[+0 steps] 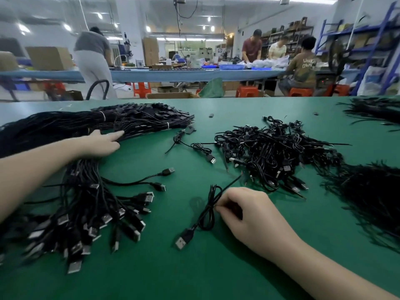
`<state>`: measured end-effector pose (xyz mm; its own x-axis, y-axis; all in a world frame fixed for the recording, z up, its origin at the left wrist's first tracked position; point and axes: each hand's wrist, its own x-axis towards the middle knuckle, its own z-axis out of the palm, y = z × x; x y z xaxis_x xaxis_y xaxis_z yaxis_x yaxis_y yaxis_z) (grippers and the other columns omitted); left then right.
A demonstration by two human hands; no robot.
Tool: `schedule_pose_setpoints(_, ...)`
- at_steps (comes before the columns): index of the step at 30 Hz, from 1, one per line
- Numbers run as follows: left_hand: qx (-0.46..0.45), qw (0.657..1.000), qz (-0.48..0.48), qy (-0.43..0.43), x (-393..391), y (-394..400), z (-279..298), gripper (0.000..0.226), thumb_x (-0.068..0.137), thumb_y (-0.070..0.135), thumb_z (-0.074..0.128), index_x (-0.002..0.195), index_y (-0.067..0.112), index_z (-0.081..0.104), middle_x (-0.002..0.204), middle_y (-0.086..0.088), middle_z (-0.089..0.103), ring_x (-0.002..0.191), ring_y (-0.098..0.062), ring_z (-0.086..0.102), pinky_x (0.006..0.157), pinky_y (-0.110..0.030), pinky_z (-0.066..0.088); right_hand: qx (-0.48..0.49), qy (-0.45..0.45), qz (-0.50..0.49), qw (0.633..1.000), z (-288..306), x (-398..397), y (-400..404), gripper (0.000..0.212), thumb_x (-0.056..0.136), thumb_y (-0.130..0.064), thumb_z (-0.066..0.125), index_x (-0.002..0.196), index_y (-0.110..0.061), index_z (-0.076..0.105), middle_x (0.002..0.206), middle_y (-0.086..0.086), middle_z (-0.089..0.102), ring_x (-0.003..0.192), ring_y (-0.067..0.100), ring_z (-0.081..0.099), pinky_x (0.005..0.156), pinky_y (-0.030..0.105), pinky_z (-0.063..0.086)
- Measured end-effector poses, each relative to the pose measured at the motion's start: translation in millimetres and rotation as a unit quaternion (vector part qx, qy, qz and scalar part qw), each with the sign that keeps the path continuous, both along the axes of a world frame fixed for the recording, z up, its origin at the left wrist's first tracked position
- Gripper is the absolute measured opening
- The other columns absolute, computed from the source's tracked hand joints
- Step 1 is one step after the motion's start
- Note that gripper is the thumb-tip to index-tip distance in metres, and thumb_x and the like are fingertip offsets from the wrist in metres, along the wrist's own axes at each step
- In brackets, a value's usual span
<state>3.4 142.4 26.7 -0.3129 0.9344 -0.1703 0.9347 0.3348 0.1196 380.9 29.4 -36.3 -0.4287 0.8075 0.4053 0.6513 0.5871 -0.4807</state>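
Pinching a looped USB cable [211,200] at its waist with the curled right hand [249,215], near the middle of the green table [216,273] — plug end [184,239] down-left of the hand, thin tail poking up-right. Resting the left hand [101,144], fingers straight and relaxed, on a big tied bundle of cables [140,122], with a fan of USB plugs [97,213] spread below the forearm. Beyond the right hand, a heap of coiled cables [270,152]; between heap and bundle, one loose coiled cable [194,146]. Further right, a dark mass of wire ends [368,191].
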Motion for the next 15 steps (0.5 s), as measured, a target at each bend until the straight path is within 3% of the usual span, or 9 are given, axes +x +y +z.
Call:
schedule_pose_setpoints(2,-0.057,0.995,-0.082,0.013,11,-34,-7,0.058,0.094,0.061,0.032,0.148,0.046,0.019,0.159,-0.017,0.003,0.146,-0.036,0.011,0.118,-0.042,0.01,0.002,0.001,-0.002,1.0,0,-1,0,0.005,0.088,-0.025,0.063,0.084,-0.028,0.065,0.082,-0.016,0.061,0.079,0.0,0.056,0.073,0.021,0.048)
schedule_pose_setpoints(4,-0.068,0.985,-0.157,0.011,22,-70,-16,0.062,0.082,0.073,0.032,0.137,0.045,0.039,0.149,0.003,0.033,0.137,-0.018,0.033,0.115,-0.034,0.021,0.002,-0.001,-0.003,1.0,0,-1,0,0.005,0.088,-0.024,0.062,0.085,-0.027,0.066,0.083,-0.015,0.063,0.079,0.0,0.056,0.074,0.022,0.048)
schedule_pose_setpoints(6,-0.027,0.983,-0.178,0.045,24,-96,-19,0.035,0.088,0.067,0.028,0.108,0.048,0.048,0.129,0.016,0.047,0.113,-0.005,0.046,0.107,-0.033,0.03,0.006,-0.003,-0.003,1.0,1,-1,-1,0.006,0.088,-0.023,0.062,0.085,-0.026,0.066,0.084,-0.014,0.064,0.08,0.002,0.057,0.075,0.024,0.049)
schedule_pose_setpoints(8,-0.014,0.976,-0.176,0.124,19,-116,-10,0.031,0.095,0.06,0.025,0.099,0.044,0.051,0.12,0.019,0.048,0.107,-0.003,0.046,0.103,-0.033,0.031,0.012,-0.003,-0.003,1.0,2,0,-1,0.006,0.088,-0.022,0.061,0.086,-0.024,0.066,0.084,-0.012,0.064,0.08,0.005,0.058,0.076,0.026,0.049)
schedule_pose_setpoints(11,-0.066,0.975,-0.15,0.15,8,-138,4,0.041,0.096,0.059,0.03,0.095,0.037,0.065,0.112,0.021,0.048,0.108,-0.004,0.051,0.1,-0.029,0.038,0.02,-0.007,-0.002,1.0,2,1,-4,0.006,0.088,-0.021,0.062,0.085,-0.022,0.066,0.083,-0.01,0.064,0.08,0.008,0.058,0.076,0.028,0.05)
schedule_pose_setpoints(13,-0.113,0.968,-0.145,0.173,4,-144,13,0.035,0.091,0.06,0.046,0.073,0.035,0.063,0.106,0.021,0.054,0.096,-0.004,0.057,0.09,-0.025,0.045,0.027,-0.01,-0.003,1.0,2,1,-6,0.006,0.088,-0.021,0.062,0.083,-0.023,0.065,0.083,-0.009,0.064,0.079,0.009,0.057,0.075,0.029,0.05)
schedule_pose_setpoints(15,-0.098,0.975,-0.124,0.159,6,-143,17,0.018,0.081,0.052,0.067,0.079,0.034,0.063,0.103,0.012,0.063,0.09,-0.006,0.061,0.086,-0.023,0.048,0.031,-0.01,-0.002,0.999,1,2,-8,0.009,0.087,-0.021,0.062,0.08,-0.026,0.061,0.081,-0.01,0.062,0.078,0.009,0.057,0.074,0.029,0.05)
